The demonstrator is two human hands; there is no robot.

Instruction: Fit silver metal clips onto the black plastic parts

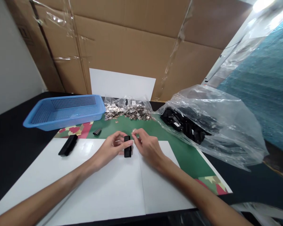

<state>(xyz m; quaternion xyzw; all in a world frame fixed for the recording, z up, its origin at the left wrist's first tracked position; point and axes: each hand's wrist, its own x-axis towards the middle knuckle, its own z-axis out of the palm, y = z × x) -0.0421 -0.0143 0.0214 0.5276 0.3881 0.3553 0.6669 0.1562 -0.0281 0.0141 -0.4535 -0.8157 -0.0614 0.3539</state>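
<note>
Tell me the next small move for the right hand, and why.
Probably bring the right hand to the black plastic part: it seems to pinch a small shiny piece, apart from that part, which the left hand holds close by.

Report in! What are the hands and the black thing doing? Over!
Left hand holding black part. Right hand close beside it, pinching small shiny piece. Blue basket and plastic bag farther out, not between the hands. Over.

A lamp [263, 4] is glaring at your upper right. Your left forearm [61, 187] is casting a soft shadow, and wide-angle distortion is stretching the edges.
</note>
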